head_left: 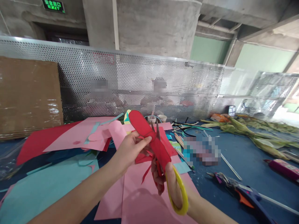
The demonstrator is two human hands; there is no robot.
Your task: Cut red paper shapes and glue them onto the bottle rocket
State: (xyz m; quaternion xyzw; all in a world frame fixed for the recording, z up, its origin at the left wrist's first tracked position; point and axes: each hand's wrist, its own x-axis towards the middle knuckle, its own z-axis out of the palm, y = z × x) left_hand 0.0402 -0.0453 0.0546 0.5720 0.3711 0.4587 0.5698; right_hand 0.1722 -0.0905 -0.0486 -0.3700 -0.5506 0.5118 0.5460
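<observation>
My left hand [130, 149] pinches a long red paper cut-out [149, 137] with a rounded top, holding it up over the table. My right hand [169, 183] grips scissors [174, 186] with yellow and red handles. Their blades [157, 130] stand apart, straddling the red paper near its middle. A thin red paper strip [146, 174] dangles below the cut-out.
Pink [144, 199], red [42, 140] and teal [46, 186] paper sheets cover the blue table. A glue gun [245, 194], sticks, corn husks [252, 137] and a purple tube [285, 169] lie at right. Cardboard [28, 96] leans at left. People sit behind a perforated metal screen [140, 81].
</observation>
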